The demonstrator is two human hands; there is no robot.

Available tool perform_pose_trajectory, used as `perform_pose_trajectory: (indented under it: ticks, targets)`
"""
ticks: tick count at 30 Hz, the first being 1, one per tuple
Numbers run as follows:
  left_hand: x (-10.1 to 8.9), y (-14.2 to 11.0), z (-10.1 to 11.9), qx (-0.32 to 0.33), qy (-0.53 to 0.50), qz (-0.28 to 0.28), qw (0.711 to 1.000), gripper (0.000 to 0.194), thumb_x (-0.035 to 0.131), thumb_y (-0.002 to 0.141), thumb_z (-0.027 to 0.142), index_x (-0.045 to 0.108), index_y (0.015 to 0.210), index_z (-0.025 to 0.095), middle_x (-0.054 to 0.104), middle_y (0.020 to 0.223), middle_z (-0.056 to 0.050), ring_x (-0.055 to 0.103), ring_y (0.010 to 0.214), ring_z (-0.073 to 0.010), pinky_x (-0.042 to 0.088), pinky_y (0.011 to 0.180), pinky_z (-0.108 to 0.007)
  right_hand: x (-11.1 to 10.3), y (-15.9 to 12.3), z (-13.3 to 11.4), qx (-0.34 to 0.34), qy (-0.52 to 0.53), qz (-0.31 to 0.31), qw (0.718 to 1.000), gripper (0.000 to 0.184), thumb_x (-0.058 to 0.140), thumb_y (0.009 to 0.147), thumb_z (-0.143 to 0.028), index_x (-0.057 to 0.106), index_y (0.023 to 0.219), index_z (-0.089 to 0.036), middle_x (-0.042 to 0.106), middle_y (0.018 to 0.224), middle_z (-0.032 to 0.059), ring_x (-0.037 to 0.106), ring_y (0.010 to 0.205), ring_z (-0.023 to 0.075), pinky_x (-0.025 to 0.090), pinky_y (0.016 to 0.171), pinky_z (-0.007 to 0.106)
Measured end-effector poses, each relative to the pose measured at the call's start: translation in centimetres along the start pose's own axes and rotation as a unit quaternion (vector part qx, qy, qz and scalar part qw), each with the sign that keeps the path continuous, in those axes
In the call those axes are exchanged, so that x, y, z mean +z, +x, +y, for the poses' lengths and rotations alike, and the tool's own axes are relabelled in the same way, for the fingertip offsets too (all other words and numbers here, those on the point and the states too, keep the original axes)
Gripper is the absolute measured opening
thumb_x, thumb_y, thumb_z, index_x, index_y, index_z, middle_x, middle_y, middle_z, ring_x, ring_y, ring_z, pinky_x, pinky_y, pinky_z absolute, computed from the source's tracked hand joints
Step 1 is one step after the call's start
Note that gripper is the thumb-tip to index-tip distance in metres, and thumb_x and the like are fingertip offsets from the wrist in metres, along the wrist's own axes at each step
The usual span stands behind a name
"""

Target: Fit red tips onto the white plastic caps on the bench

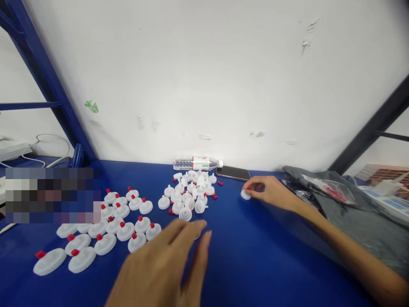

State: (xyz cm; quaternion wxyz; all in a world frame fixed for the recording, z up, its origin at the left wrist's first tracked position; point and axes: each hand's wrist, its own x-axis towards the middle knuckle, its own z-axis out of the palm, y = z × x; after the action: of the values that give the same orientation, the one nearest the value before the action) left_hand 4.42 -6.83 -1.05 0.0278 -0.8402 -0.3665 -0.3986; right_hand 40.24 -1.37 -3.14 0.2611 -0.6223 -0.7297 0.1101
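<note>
- Head view: one lid point(245, 195), low and round, translucent white, with a pale rim and a small red tip point(249, 188) at its top; located on the right part of the blue table point(271, 260), apart from the other pieces.
- Right hand point(267, 192): thumb and forefinger pinching this lid near the red tip; the wrist comes in from the right.
- Left hand point(166, 262): in the foreground, large and slightly blurred, thumb parted from the fingers with a gap between; located between the two groups of lids and the near edge of view. A pale spot by the fingertips is too unclear to identify.
- Capped lids point(105, 244): spread in loose rows on the left of the table; matt white discs, each visible one topped with a red piece; most stand flat, spout up.
- Bare lids point(177, 207): heaped at the centre, white spouts uncovered; some upright, some on their sides, one showing its hollow underside.
- Loose red tips point(215, 196): small, bright, scattered at the edges of the heap.
- Bottle point(200, 163): clear, white cap, lying on its side behind the heap.
- Phone point(233, 172): dark, flat, beside the bottle's cap end.
- Grey bag point(367, 230): crumpled, right, beyond the right forearm.
</note>
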Motion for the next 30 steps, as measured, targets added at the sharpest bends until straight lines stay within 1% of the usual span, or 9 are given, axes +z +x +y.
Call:
perform_pose_trajectory:
  ticks: [3, 6, 12, 16, 20, 24, 26, 28, 30]
  targets:
    - [-2.4, 2.5, -2.2, 0.0, 0.028, 0.015, 0.999, 0.029, 0.05, 0.104, 0.048, 0.072, 0.113, 0.032, 0.077, 0.076, 0.006, 0.072, 0.058, -0.0163, 0.048, 0.044, -0.024, 0.0, 0.1, -0.7, 0.002, -0.028, 0.042, 0.999, 0.032, 0.073, 0.087, -0.039, 0.075, 0.116, -0.025, 0.077, 0.113, 0.0073, 0.074, 0.089, 0.023, 0.056, 0.081, 0.036]
    - [-3.4, 3.2, -4.3, -0.039, 0.059, 0.054, 0.996, 0.035, 0.051, 0.101, 0.057, 0.071, 0.118, 0.034, 0.068, 0.06, 0.009, 0.064, 0.046, -0.0141, 0.039, 0.036, -0.024, 0.9, 1.5, -2.8, -0.005, -0.045, 0.077, 0.996, 0.028, 0.06, 0.098, -0.04, 0.074, 0.115, -0.023, 0.076, 0.106, 0.008, 0.072, 0.092, 0.0222, 0.055, 0.084, 0.035]
    - [-2.7, 2.0, -6.0, -0.049, -0.003, 0.054, 0.997, 0.024, 0.056, 0.1, 0.054, 0.071, 0.109, 0.038, 0.066, 0.063, 0.012, 0.049, 0.036, -0.0071, 0.039, 0.039, -0.019, 4.3, 7.2, -6.0, -0.006, -0.065, 0.024, 0.998, 0.028, 0.067, 0.1, -0.041, 0.072, 0.117, -0.02, 0.076, 0.096, 0.0035, 0.071, 0.084, 0.0182, 0.058, 0.083, 0.036]
    - [-2.1, 1.5, -6.0, -0.056, -0.016, 0.058, 0.997, 0.023, 0.057, 0.099, 0.053, 0.072, 0.107, 0.037, 0.07, 0.071, 0.009, 0.053, 0.043, -0.0087, 0.043, 0.042, -0.019, 4.5, 8.9, -6.4, 0.015, -0.063, 0.015, 0.998, 0.023, 0.068, 0.1, -0.038, 0.071, 0.101, -0.015, 0.074, 0.096, 0.0037, 0.071, 0.085, 0.0174, 0.059, 0.083, 0.038]
    - [-1.3, 1.7, -5.5, -0.078, -0.042, 0.058, 0.994, 0.031, 0.057, 0.098, 0.054, 0.069, 0.12, 0.036, 0.068, 0.073, 0.008, 0.055, 0.043, -0.008, 0.044, 0.041, -0.018, 1.9, 7.7, -8.8, -0.022, 0.008, -0.001, 1.0, 0.017, 0.071, 0.097, -0.032, 0.078, 0.091, -0.018, 0.077, 0.083, 0.0047, 0.072, 0.077, 0.0172, 0.056, 0.074, 0.03]
    - [0.0, 1.9, -4.8, -0.064, -0.085, 0.041, 0.993, 0.056, 0.064, 0.096, 0.053, 0.052, 0.149, 0.039, 0.076, 0.094, 0.006, 0.049, 0.037, -0.0045, 0.05, 0.042, -0.017, -0.1, 4.7, -14.2, -0.092, 0.126, -0.085, 0.984, 0.018, 0.074, 0.094, -0.04, 0.08, 0.099, -0.023, 0.079, 0.085, -0.0005, 0.073, 0.072, 0.0129, 0.056, 0.066, 0.022]
    - [0.5, 1.7, -4.6, -0.054, -0.112, 0.014, 0.992, 0.051, 0.067, 0.096, 0.05, 0.056, 0.145, 0.04, 0.079, 0.102, 0.005, 0.056, 0.042, -0.0046, 0.051, 0.043, -0.015, -0.5, 3.2, -16.6, -0.129, 0.242, -0.132, 0.953, 0.017, 0.08, 0.09, -0.037, 0.081, 0.095, -0.02, 0.078, 0.083, 0.0003, 0.071, 0.067, 0.0111, 0.053, 0.059, 0.019]
    - [0.6, 1.4, -4.6, -0.045, -0.118, 0.001, 0.992, 0.036, 0.07, 0.095, 0.049, 0.068, 0.129, 0.04, 0.08, 0.102, 0.006, 0.062, 0.048, -0.0051, 0.05, 0.043, -0.012, -0.6, 2.5, -17.8, -0.153, 0.276, -0.162, 0.935, 0.018, 0.081, 0.089, -0.036, 0.081, 0.095, -0.019, 0.078, 0.083, 0.0003, 0.07, 0.067, 0.0099, 0.052, 0.059, 0.018]
    - [0.5, 1.1, -4.5, -0.049, -0.109, 0.012, 0.993, 0.026, 0.071, 0.092, 0.052, 0.074, 0.115, 0.039, 0.081, 0.102, 0.007, 0.064, 0.051, -0.006, 0.051, 0.044, -0.012, -0.7, 2.8, -17.3, -0.155, 0.242, -0.166, 0.943, 0.02, 0.075, 0.094, -0.039, 0.081, 0.101, -0.021, 0.079, 0.089, 0.0, 0.071, 0.069, 0.01, 0.052, 0.06, 0.018]
